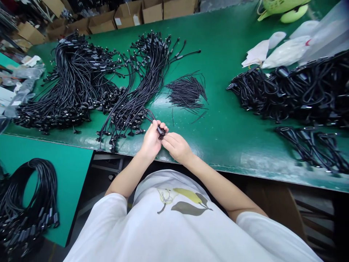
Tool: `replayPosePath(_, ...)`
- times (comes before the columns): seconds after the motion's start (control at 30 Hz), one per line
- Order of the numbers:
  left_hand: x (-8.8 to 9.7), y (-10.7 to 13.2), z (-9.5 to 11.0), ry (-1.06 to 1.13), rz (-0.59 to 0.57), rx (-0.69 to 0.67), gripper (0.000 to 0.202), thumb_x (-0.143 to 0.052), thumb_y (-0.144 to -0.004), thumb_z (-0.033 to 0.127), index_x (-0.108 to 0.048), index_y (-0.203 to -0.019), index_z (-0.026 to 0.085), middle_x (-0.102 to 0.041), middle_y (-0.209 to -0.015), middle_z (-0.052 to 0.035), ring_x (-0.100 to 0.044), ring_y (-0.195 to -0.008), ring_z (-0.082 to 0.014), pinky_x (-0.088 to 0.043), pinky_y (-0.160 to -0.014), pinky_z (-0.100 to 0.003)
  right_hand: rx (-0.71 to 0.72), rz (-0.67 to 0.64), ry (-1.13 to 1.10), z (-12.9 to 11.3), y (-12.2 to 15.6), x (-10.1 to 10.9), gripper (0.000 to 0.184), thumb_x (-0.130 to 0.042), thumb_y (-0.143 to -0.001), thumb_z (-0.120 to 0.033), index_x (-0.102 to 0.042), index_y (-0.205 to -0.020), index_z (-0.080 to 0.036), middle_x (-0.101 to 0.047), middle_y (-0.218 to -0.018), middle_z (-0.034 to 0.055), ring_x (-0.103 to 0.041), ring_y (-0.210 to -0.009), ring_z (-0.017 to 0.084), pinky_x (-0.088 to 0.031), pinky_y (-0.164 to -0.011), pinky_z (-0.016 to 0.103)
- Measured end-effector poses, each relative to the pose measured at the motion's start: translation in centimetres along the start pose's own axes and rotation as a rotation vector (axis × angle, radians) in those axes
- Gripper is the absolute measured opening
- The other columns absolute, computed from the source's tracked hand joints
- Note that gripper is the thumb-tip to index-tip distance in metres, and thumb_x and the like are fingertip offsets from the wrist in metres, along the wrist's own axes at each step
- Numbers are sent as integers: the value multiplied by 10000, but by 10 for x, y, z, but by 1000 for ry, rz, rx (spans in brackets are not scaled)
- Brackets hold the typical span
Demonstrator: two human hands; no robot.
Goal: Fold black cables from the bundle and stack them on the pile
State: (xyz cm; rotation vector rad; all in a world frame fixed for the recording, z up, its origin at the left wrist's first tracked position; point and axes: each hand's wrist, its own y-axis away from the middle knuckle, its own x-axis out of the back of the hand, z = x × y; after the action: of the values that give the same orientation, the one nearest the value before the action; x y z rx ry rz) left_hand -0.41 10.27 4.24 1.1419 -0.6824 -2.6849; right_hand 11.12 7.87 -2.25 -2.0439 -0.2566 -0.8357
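Note:
My left hand (151, 140) is closed around a thin bunch of black cables (148, 115), near the front edge of the green table (223, 120). The bunch's connector ends (161, 132) stick out of that fist. My right hand (176, 146) is pressed against the same ends, fingers curled and pinching them. The held cables run back to a fanned pile of black cables (141, 76) just beyond my hands. A small heap of thin black ties (187, 92) lies to the right of that pile.
A bigger heap of cables (71, 80) covers the table's left part and another heap (300, 91) the right, with bundled ones (313, 145) in front. White plastic bags (286, 51) lie far right. Cardboard boxes (128, 16) line the back. More cable loops (24, 207) rest on a lower green surface left.

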Motion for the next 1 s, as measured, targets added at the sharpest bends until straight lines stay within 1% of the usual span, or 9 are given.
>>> replayPosePath(0.2,6,2,-5,-173,-38,-36,198,-543,-933,309,-506,-808,160,-536,-686,27,-576,-648,-89,-470,-695,-236,257,-129,31,6,6,18,239,-442,-955,-153,-611,-790,-187,-636,-836,54,-597,-938,164,-528,-907,380)
replayPosePath(0.3,11,1,-12,-287,-112,-93,244,-554,-923,367,-492,-803,163,-461,-623,58,-496,-555,-60,-431,-601,-201,256,-52,-61,0,8,30,256,-391,-954,-132,-614,-849,-199,-652,-860,47,-619,-933,152,-547,-871,340)
replayPosePath(0.37,13,1,-16,-361,-186,-92,293,-562,-907,423,-478,-792,167,-399,-590,77,-416,-501,-49,-414,-556,-195,90,117,-140,-3,2,41,230,-395,-945,-137,-614,-949,-207,-662,-927,58,-625,-961,159,-546,-871,342)
replayPosePath(0.47,15,7,-20,-515,-404,-58,380,-603,-845,529,-479,-795,173,-384,-587,82,-390,-497,-59,-446,-559,-223,-376,295,-294,3,-17,56,287,-565,-897,-299,-551,-1170,-212,-632,-1128,102,-601,-1063,206,-530,-890,374)
replayPosePath(0.53,13,14,-20,-630,-542,-38,416,-599,-826,571,-485,-794,172,-401,-595,74,-404,-517,-69,-472,-591,-246,-597,195,-523,11,-31,63,409,-619,-856,-430,-538,-1181,-196,-641,-1103,105,-623,-993,207,-543,-820,350)
replayPosePath(0.6,11,20,-17,-698,-614,20,428,-602,-818,579,-497,-794,165,-422,-609,63,-425,-542,-75,-488,-626,-261,-713,37,-769,18,-38,67,362,-564,-879,-497,-583,-1039,-173,-665,-913,68,-636,-793,164,-536,-692,292)
replayPosePath(0.67,9,24,-13,-684,-655,131,426,-632,-804,565,-528,-826,152,-459,-638,48,-469,-579,-85,-506,-675,-284,-774,-33,-918,19,-40,67,371,-504,-906,-523,-586,-883,-162,-627,-750,29,-582,-638,122,-490,-593,248)
replayPosePath(0.8,8,25,-8,-550,-732,343,406,-708,-770,503,-587,-882,133,-517,-670,23,-549,-634,-109,-516,-749,-320,-727,36,-1125,12,-36,60,412,-494,-902,-551,-531,-743,-173,-536,-671,-6,-507,-606,101,-429,-580,231)
replayPosePath(1.0,6,23,-12,-419,-718,398,418,-762,-725,479,-629,-888,118,-537,-659,9,-555,-626,-112,-498,-766,-313,-638,175,-1304,9,-39,57,439,-500,-912,-531,-475,-642,-186,-457,-578,-23,-449,-572,102,-372,-577,242)
